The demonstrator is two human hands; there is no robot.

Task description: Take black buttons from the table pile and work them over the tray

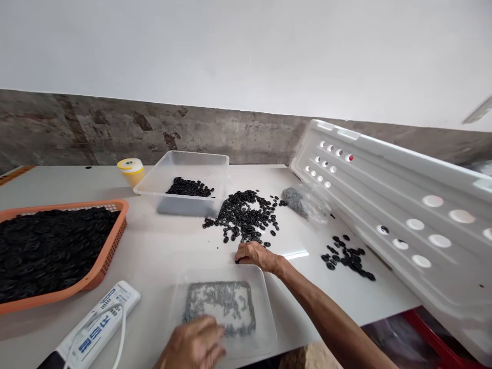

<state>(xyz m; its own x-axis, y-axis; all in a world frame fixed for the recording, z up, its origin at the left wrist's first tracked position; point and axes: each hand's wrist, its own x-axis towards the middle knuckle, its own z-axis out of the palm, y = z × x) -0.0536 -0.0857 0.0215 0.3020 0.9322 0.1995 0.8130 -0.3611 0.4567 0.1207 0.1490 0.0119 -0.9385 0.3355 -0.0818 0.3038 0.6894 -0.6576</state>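
My right hand (255,254) is at the far rim of a shallow clear plastic tray (269,307). Its fingers are pinched together on a small black piece (237,261), mostly hidden by the fingertips. Just beyond it lies a loose pile of small black oval rings (246,212). Inside the tray are many tiny grey metal-looking parts (219,297), too small to name. Over the tray's near left corner, my left hand (194,342) is smeared by motion, so its fingers and anything in them are unclear.
An orange basket (103,261) full of black pieces stands left, near a white power strip (103,323). Behind are a yellow tape roll (131,171) and a clear bin (184,207). A plastic bag (303,202), more black pieces (348,259) and a leaning white panel (384,200) are right.
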